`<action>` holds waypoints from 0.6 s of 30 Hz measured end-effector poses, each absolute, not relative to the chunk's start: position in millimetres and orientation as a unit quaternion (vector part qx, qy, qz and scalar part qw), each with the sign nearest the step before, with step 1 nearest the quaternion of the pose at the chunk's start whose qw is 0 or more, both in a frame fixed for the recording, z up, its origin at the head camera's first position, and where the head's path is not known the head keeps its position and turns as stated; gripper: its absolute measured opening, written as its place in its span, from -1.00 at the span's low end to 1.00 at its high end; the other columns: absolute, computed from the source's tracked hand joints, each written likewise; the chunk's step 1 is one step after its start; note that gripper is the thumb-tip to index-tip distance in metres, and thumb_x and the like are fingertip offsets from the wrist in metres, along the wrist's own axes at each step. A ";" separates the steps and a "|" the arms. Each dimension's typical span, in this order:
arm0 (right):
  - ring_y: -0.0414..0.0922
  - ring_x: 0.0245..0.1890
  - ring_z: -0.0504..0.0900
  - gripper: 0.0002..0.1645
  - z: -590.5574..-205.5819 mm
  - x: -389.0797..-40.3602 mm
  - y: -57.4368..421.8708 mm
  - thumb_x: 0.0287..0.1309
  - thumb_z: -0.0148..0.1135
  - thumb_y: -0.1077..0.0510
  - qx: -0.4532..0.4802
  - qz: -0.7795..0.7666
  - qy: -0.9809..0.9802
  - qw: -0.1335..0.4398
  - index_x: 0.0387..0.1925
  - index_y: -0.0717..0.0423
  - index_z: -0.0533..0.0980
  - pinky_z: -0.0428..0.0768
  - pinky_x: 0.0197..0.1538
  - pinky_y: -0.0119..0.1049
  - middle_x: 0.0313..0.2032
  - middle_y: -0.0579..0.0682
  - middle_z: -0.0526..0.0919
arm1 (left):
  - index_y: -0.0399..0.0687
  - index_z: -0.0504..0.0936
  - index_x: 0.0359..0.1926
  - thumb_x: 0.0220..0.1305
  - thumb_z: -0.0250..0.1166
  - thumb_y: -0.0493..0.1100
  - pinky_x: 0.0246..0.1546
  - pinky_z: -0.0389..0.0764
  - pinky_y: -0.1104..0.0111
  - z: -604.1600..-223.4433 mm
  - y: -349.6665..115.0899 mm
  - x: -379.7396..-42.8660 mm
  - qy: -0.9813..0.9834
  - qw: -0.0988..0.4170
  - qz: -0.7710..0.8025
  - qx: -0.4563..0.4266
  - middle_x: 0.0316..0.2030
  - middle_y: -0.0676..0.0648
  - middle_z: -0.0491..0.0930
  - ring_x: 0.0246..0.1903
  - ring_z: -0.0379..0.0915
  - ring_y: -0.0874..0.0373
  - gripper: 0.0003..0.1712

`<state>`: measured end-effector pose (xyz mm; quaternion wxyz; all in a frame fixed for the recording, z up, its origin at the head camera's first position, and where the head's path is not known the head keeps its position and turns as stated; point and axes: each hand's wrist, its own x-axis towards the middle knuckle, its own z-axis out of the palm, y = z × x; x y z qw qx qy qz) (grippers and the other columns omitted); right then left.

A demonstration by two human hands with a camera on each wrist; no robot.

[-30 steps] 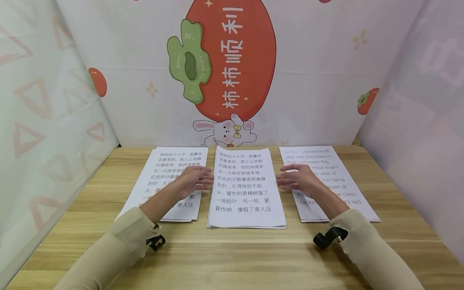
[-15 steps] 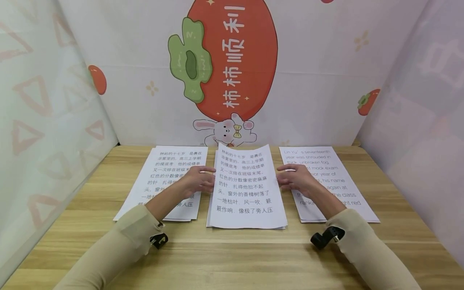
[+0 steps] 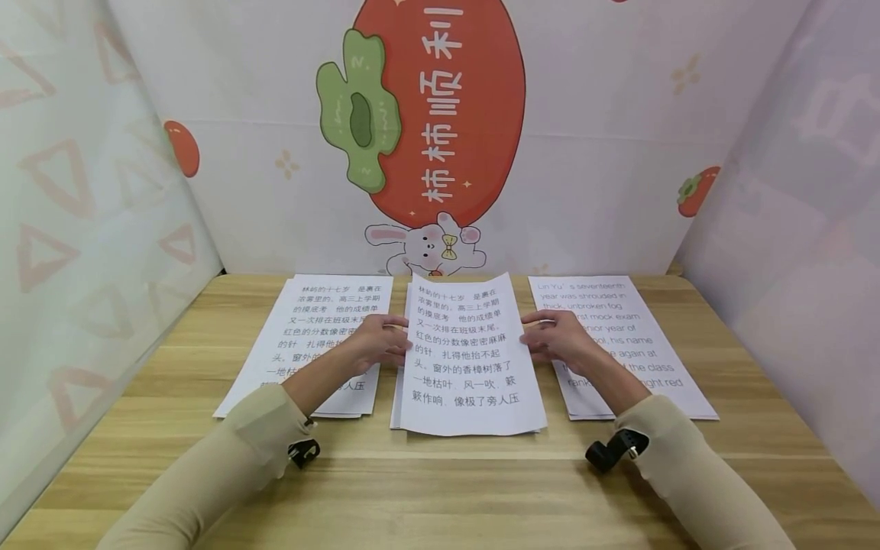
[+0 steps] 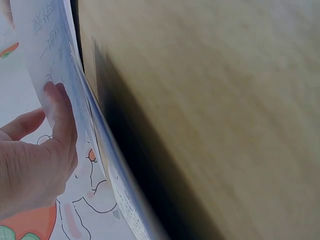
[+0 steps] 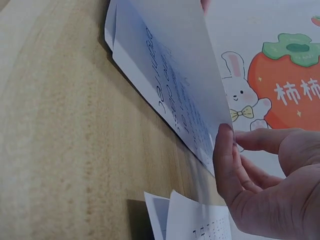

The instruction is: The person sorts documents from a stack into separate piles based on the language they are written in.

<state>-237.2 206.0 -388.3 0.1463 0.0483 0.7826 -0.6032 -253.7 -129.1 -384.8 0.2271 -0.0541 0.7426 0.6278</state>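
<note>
In the head view, a printed sheet of paper with Chinese text is raised and slightly bowed above the middle paper stack. My left hand pinches its left edge, and my right hand pinches the right edge. Seen from the right wrist, the thumb and fingers of the right hand meet at the edge of the lifted sheet, with a printed page beneath it. From the left wrist, fingertips of the left hand lie against the sheet's underside, the thumb by its edge.
On the wooden table, a left paper stack in Chinese lies beneath my left forearm. A right paper stack in English lies partly under my right hand. A backdrop with a printed persimmon and rabbit rises behind the table.
Both hands have closed in on the middle stack's sides and taken hold of its top sheet. That sheet has lifted, bowed and shifted slightly, showing more of the stack's left edge.
</note>
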 end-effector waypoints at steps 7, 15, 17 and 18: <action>-0.20 -0.32 0.69 -0.41 -385.0 -236.0 203.9 0.34 0.30 0.35 0.049 -0.604 0.782 0.147 0.35 0.38 0.38 0.79 -0.22 -0.33 -0.24 0.02 0.70 | -0.36 0.34 0.42 0.29 0.24 -0.57 -0.29 0.77 0.34 -385.2 -129.1 -252.9 0.745 0.218 0.629 -0.043 -0.06 -0.24 0.61 -0.32 0.66 0.09 -0.32; -0.18 -0.31 0.69 -0.42 -385.3 -237.0 204.9 0.34 0.29 0.34 0.064 -0.595 0.787 0.147 0.34 0.37 0.39 0.80 -0.20 -0.31 -0.21 0.05 0.70 | -0.30 0.37 0.42 0.28 0.23 -0.59 -0.30 0.76 0.36 -386.2 -130.9 -253.9 0.738 0.209 0.640 -0.045 -0.12 -0.16 0.62 -0.30 0.64 0.10 -0.30; -0.17 -0.31 0.69 -0.41 -385.7 -237.8 205.4 0.33 0.30 0.34 0.073 -0.589 0.792 0.143 0.34 0.35 0.40 0.79 -0.21 -0.32 -0.19 0.06 0.69 | -0.31 0.36 0.43 0.27 0.23 -0.60 -0.30 0.76 0.35 -385.8 -131.0 -253.9 0.735 0.206 0.645 -0.043 -0.13 -0.16 0.61 -0.30 0.62 0.11 -0.30; -0.18 -0.31 0.68 -0.41 -384.7 -237.5 205.6 0.33 0.30 0.33 0.075 -0.585 0.795 0.141 0.35 0.35 0.39 0.79 -0.21 -0.32 -0.19 0.06 0.68 | -0.31 0.35 0.43 0.27 0.23 -0.60 -0.30 0.76 0.35 -385.6 -131.1 -253.9 0.733 0.204 0.648 -0.042 -0.12 -0.16 0.61 -0.29 0.61 0.11 -0.29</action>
